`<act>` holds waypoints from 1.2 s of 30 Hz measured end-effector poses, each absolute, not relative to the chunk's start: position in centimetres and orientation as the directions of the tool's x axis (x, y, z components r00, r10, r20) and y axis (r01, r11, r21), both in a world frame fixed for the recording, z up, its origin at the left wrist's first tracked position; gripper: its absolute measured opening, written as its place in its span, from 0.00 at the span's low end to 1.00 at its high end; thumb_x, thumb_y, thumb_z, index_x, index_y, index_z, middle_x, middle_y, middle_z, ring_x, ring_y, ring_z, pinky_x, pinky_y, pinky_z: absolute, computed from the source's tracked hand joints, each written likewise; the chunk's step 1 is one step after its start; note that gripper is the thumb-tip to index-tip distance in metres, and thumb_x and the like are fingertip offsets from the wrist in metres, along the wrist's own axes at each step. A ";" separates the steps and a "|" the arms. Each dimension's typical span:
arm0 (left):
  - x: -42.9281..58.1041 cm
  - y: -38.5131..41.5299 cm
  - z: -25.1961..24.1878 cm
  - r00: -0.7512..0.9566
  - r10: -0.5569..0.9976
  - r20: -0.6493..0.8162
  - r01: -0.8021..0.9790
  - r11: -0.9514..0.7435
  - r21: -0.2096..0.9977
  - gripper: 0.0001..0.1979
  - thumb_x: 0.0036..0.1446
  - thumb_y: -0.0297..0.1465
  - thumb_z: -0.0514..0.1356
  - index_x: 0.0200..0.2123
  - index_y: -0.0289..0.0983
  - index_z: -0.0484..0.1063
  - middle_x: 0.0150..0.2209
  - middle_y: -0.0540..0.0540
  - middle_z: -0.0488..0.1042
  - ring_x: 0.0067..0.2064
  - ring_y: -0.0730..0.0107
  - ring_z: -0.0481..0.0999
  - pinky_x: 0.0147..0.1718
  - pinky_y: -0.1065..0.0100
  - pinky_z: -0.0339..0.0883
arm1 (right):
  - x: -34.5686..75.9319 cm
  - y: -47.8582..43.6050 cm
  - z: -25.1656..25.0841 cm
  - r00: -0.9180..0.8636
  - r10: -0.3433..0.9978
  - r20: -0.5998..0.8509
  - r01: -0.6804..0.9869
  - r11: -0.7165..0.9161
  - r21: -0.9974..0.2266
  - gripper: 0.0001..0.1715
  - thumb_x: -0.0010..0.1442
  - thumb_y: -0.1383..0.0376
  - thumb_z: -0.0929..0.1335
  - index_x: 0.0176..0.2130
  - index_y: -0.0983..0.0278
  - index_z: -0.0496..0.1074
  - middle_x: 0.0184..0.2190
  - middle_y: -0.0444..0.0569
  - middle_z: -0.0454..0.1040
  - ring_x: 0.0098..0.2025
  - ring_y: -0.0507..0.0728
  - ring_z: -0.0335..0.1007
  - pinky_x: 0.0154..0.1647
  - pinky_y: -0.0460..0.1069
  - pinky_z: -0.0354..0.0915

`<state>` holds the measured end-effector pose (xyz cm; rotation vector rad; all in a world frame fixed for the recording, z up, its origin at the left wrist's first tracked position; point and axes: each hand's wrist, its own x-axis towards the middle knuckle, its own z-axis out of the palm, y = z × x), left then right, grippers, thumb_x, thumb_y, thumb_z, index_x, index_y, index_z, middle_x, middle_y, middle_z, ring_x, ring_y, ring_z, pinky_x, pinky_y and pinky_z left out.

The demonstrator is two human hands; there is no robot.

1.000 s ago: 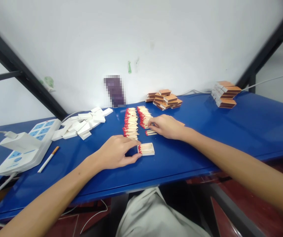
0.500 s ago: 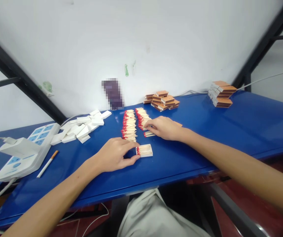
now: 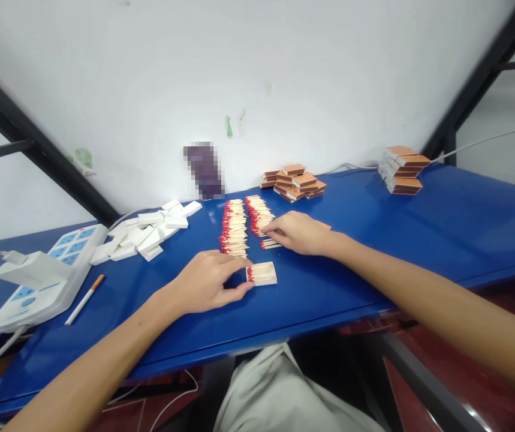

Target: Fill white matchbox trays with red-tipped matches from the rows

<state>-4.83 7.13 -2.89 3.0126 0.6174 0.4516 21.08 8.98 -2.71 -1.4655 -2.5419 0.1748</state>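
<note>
My left hand [image 3: 210, 282] grips the left end of a small white matchbox tray [image 3: 274, 279] between thumb and fingers. Several red-headed matches [image 3: 261, 273] lie in the tray, heads to the left. Beyond it, my right hand [image 3: 300, 233] has its fingertips pinched on matches at the near end of the right-hand match row [image 3: 258, 213]; the exact number in the pinch is hidden. A few loose matches [image 3: 270, 243] lie under that hand. To the left runs a longer row of matches [image 3: 234, 228]. An orange matchbox sleeve [image 3: 324, 225] shows partly behind my right hand.
White empty trays [image 3: 147, 231] are heaped on the left of the blue table [image 3: 477, 222]. A power strip [image 3: 45, 279] and a cigarette [image 3: 84, 300] lie nearer. Orange matchboxes form a pile [image 3: 300, 183] at the wall and a stack [image 3: 403, 171] farther right.
Both hands keep nearly the same positions, the left on the tray and the right at the matches. The whole view has shifted slightly.
</note>
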 end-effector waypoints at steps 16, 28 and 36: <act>-4.8 7.1 -2.7 0.872 0.412 0.265 0.400 -0.911 0.099 0.15 0.66 0.38 0.57 0.48 0.35 0.76 0.25 0.50 0.74 0.26 0.69 0.74 0.30 0.69 0.64 | 21.2 8.7 -2.2 -0.512 0.854 0.093 0.808 0.516 -0.286 0.20 0.69 0.67 0.60 0.48 0.60 0.79 0.41 0.48 0.81 0.39 0.56 0.74 0.35 0.46 0.58; -4.7 7.1 -2.6 0.870 0.408 0.278 0.398 -0.913 0.096 0.14 0.65 0.37 0.57 0.47 0.35 0.75 0.23 0.51 0.72 0.25 0.70 0.73 0.29 0.69 0.63 | 21.3 8.5 -2.1 -0.519 0.851 0.084 0.811 0.521 -0.265 0.18 0.69 0.65 0.60 0.46 0.60 0.79 0.42 0.49 0.81 0.39 0.56 0.75 0.34 0.47 0.59; -4.7 7.2 -2.8 0.868 0.409 0.281 0.399 -0.912 0.096 0.14 0.65 0.37 0.58 0.48 0.35 0.76 0.23 0.52 0.71 0.25 0.70 0.72 0.29 0.70 0.62 | 21.5 9.0 -2.7 -0.500 0.862 0.084 0.819 0.502 -0.278 0.22 0.67 0.68 0.61 0.55 0.61 0.75 0.51 0.51 0.79 0.52 0.61 0.74 0.49 0.50 0.64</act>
